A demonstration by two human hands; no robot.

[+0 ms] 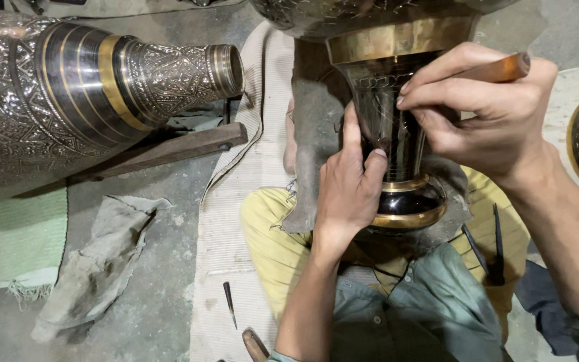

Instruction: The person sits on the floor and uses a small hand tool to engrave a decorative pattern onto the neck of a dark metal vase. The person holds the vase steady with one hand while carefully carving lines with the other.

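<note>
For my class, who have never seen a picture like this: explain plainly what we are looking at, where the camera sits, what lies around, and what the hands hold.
There is one picture, taken by a camera on a person's head, looking down at their own lap and hands. A dark metal vase with brass bands rests on the lap, its neck pointing toward the person. The left hand steadies the neck. The right hand grips a wooden-handled tool against the vase; its tip is hidden. To the left lies a larger engraved vase on a wooden bar. A grey rag and a small pointed tool lie on the floor.
</note>
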